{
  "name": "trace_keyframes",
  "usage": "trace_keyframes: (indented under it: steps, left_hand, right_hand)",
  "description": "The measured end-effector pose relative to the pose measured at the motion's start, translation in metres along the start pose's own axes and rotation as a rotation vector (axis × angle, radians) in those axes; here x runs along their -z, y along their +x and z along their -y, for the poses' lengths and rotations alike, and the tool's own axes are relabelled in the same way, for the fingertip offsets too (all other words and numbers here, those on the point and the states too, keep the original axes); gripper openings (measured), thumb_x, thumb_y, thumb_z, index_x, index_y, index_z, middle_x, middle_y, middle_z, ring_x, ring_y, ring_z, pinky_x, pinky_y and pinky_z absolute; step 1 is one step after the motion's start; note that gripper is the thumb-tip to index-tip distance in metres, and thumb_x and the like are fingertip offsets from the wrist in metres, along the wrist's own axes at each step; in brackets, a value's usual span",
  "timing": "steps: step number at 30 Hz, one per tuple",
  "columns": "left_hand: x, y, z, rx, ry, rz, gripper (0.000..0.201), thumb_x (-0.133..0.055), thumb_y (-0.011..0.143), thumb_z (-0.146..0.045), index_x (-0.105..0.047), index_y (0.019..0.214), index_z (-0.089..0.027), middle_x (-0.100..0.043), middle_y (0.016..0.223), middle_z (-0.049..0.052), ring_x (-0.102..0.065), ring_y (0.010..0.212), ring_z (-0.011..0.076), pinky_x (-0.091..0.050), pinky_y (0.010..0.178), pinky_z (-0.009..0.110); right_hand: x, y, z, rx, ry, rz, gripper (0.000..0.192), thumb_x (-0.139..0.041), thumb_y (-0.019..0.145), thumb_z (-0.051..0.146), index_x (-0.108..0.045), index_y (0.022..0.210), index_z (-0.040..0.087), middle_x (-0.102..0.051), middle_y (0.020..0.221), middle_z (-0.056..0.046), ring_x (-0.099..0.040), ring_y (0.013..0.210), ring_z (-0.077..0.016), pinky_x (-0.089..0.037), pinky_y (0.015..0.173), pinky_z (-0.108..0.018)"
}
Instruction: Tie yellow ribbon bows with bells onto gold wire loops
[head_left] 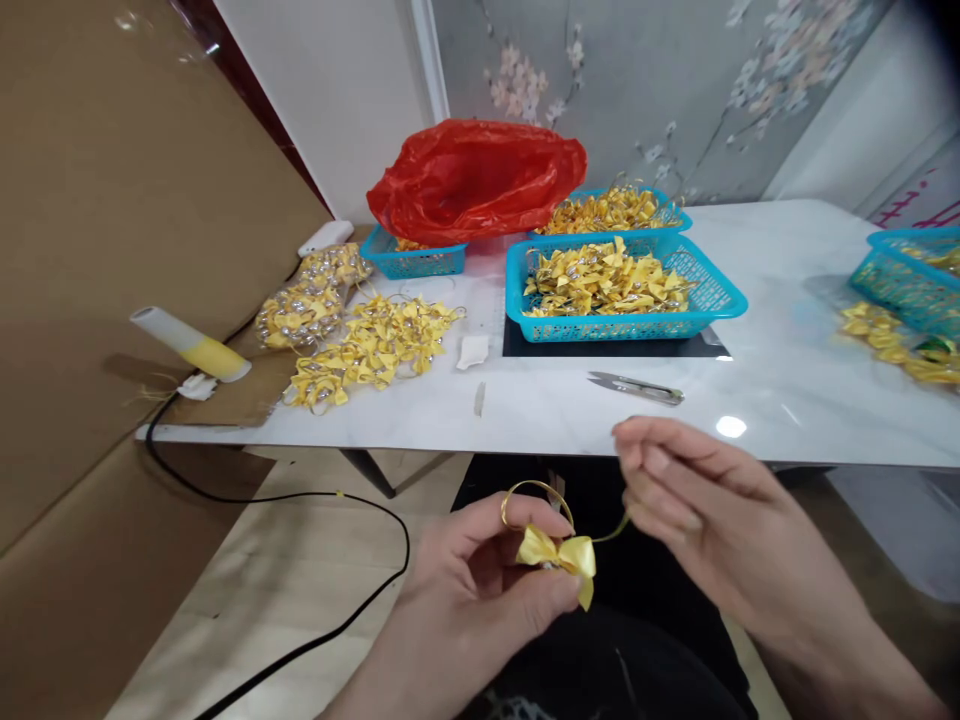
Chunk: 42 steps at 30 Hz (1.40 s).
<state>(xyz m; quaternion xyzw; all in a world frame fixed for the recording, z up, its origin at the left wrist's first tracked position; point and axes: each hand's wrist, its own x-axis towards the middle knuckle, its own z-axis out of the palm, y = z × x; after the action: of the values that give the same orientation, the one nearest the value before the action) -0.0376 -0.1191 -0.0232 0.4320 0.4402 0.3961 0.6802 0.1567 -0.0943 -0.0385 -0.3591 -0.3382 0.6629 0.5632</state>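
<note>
Between the thumb and fingers of my left hand point(487, 580) is a yellow ribbon bow point(559, 555), with a thin gold loop point(529, 488) rising behind it. A thin yellow strand point(613, 532) runs from the bow to my right hand point(697, 510), whose fingers are curled and pinched on it. Both hands are over my lap, in front of the table edge. Nearest on the table lie thread snips point(636, 388), just beyond my right hand. A loose pile of yellow bows with pearly beads point(375, 345) lies on the table to the left.
A blue basket point(626, 328) of yellow bows stands mid-table, with other blue baskets behind it and at the right point(892, 280). A red plastic bag point(480, 180) covers one at the back. A yellow-white tube point(191, 343) leans at the left, and a black cable point(315, 493) hangs toward the floor.
</note>
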Motion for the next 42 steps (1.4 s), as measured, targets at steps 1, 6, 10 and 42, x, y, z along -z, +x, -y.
trace_keyframes:
  steps: [1,6,10,42]
  left_hand:
    - [0.001,-0.001,0.001,0.021,-0.014,0.006,0.016,-0.079,0.075,-0.014,-0.074,0.088,-0.022,-0.065,0.073,-0.003,-0.058,0.064,0.0082,-0.047,0.06,0.015]
    - [0.002,-0.002,0.002,0.071,-0.064,0.041,0.021,-0.08,0.073,-0.011,-0.074,0.09,-0.022,-0.069,0.072,-0.003,-0.061,0.064,0.0078,-0.048,0.062,0.015]
    - [0.002,-0.001,-0.003,0.082,-0.101,0.028,0.019,-0.081,0.072,-0.011,-0.075,0.087,-0.022,-0.069,0.07,-0.003,-0.06,0.063,0.0074,-0.048,0.061,0.014]
    - [-0.022,-0.004,-0.005,-0.222,0.084,-0.196,0.017,-0.077,0.075,-0.007,-0.078,0.074,-0.023,-0.071,0.078,-0.002,-0.067,0.073,0.01,-0.054,0.068,0.015]
  right_hand:
    - [0.001,0.003,0.003,0.093,0.015,-0.06,0.012,-0.073,0.085,0.025,-0.076,0.096,0.021,-0.056,0.083,0.001,-0.035,0.05,-0.0015,-0.048,0.052,-0.017]
    - [0.001,0.008,0.002,0.33,-0.06,-0.17,0.014,-0.065,0.091,0.019,-0.076,0.097,0.024,-0.055,0.083,0.003,-0.037,0.05,-0.0017,-0.06,0.091,-0.039]
    - [0.004,0.009,-0.011,0.369,-0.156,-0.172,0.013,-0.064,0.092,0.021,-0.076,0.098,0.024,-0.055,0.081,0.004,-0.039,0.052,-0.0024,-0.058,0.096,-0.047]
    - [-0.014,-0.021,-0.009,-0.183,-0.315,0.243,0.038,-0.057,0.096,0.049,-0.054,0.073,0.019,-0.032,0.057,0.007,-0.024,0.049,-0.0074,-0.019,0.044,-0.023]
